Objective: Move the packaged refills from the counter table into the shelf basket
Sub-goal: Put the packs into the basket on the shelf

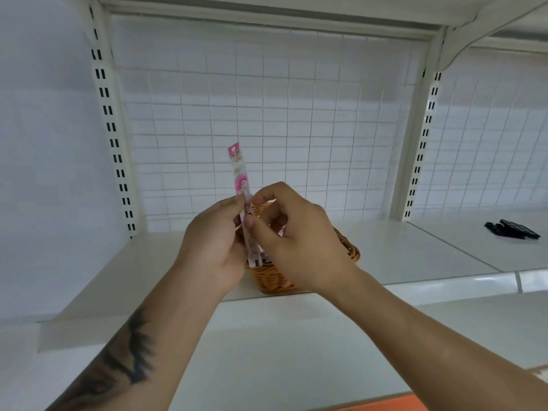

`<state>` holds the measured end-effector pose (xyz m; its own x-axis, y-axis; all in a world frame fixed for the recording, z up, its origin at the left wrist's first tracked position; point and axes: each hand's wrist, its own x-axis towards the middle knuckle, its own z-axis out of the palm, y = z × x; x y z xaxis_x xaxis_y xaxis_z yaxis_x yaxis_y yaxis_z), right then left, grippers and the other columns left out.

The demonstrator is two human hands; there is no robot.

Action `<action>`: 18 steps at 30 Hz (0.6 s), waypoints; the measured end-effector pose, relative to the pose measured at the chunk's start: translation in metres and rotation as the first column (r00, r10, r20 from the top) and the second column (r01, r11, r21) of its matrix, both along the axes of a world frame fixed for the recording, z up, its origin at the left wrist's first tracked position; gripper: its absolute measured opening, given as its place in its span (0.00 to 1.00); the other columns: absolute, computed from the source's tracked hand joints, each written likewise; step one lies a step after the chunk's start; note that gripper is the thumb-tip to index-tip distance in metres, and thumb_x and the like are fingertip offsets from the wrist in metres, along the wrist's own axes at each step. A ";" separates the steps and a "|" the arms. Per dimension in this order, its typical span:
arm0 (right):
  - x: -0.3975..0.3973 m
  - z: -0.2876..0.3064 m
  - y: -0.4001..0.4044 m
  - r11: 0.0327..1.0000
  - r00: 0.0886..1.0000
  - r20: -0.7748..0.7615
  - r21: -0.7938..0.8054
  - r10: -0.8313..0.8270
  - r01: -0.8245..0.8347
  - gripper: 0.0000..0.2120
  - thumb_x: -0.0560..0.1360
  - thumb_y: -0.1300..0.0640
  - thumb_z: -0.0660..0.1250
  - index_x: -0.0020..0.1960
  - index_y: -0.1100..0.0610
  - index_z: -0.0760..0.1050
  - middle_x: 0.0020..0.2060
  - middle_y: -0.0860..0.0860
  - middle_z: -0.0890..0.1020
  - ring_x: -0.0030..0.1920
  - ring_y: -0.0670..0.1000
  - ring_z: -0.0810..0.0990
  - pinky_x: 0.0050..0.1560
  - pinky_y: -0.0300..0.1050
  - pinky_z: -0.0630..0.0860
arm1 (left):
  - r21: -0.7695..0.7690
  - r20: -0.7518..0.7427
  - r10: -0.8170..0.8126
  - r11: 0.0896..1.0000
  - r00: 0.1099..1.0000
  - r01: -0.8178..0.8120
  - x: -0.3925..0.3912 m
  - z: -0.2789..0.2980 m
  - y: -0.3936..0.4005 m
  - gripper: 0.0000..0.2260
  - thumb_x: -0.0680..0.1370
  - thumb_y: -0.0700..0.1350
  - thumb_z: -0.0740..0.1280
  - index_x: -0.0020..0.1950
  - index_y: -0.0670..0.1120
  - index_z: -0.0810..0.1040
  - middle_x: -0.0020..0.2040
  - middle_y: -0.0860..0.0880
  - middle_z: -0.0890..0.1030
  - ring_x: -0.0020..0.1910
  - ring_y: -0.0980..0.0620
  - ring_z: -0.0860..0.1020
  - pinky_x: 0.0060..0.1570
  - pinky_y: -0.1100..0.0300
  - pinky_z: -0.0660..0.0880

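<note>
White shelving with a wire-grid back (296, 114) fills our view, a wicker basket (275, 280) on the shelf (400, 247). We pinch one refill pack (240, 179) upright above it, pink top skyward, between left hand (213, 247) and right hand (296, 241) fingertips. Our hands hide its lower half and most of the basket's contents.

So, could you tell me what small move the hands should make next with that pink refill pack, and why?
Probably lower the pack straight down into the basket. Both the left hand and right hand pinch the pink refill pack upright, directly above the wicker basket on the shelf, so it is not yet in.
</note>
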<state>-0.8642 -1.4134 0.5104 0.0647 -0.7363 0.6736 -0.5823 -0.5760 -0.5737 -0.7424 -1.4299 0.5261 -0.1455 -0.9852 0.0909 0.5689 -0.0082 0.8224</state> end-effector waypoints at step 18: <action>-0.030 0.027 -0.067 0.876 0.920 -0.284 0.324 -0.272 0.359 0.11 0.83 0.63 0.60 0.58 0.54 0.79 0.42 0.50 0.79 0.26 0.43 0.75 0.21 0.34 0.66 | -0.518 0.642 0.479 0.847 0.599 -0.121 0.048 -0.039 -0.004 0.10 0.81 0.56 0.67 0.62 0.59 0.80 0.58 0.59 0.80 0.57 0.61 0.78 0.53 0.62 0.72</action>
